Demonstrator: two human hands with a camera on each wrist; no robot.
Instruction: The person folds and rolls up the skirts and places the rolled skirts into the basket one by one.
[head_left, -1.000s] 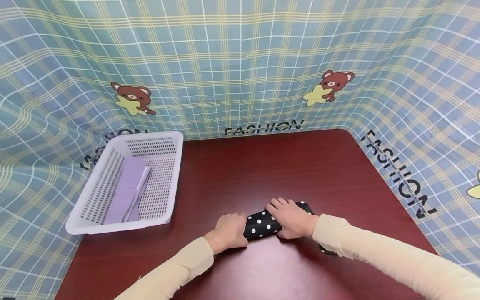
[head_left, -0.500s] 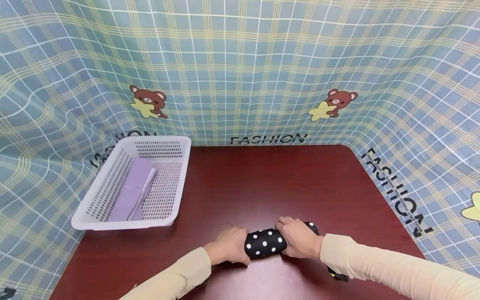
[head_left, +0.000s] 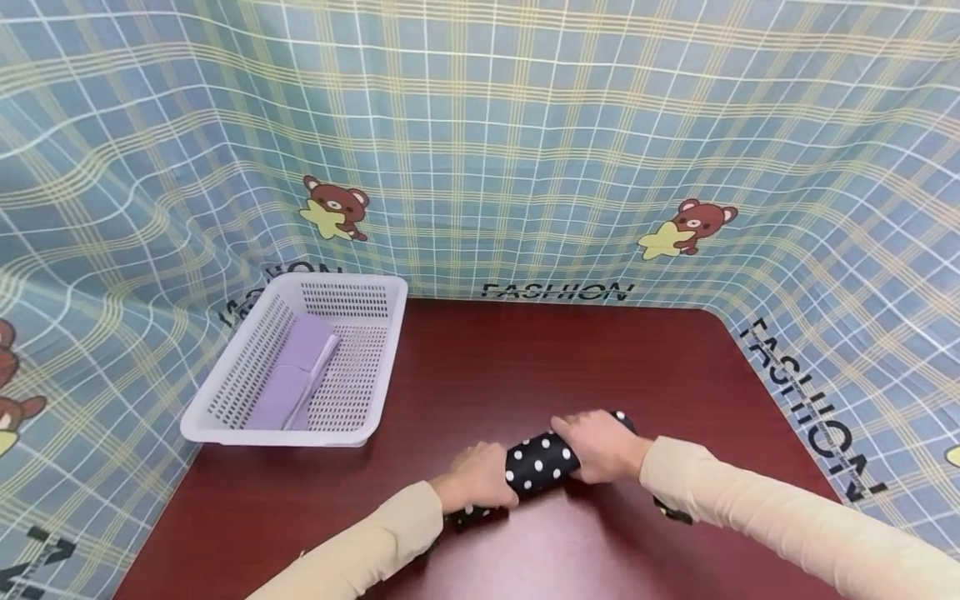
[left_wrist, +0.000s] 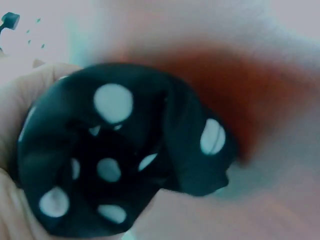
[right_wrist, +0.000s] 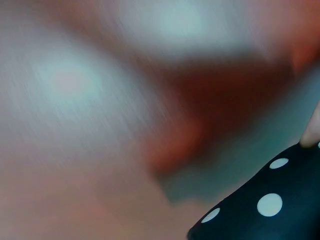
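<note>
Your left hand (head_left: 480, 483) and right hand (head_left: 600, 446) grip the polka-dot roll (head_left: 542, 463), now tilted, its right end risen (counter (head_left: 525, 367) beneath), right of the basket (head_left: 225, 425): rolling looks finished.

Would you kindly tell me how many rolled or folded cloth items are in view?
2: a black polka-dot roll held between both hands on the table, and a purple folded cloth in the white basket. Others may be hidden.

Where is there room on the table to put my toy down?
Bare table lies behind the hands, between the white basket and the far right corner. It is crowded near the front, where the left hand and right hand hold the spotted cloth roll.
</note>
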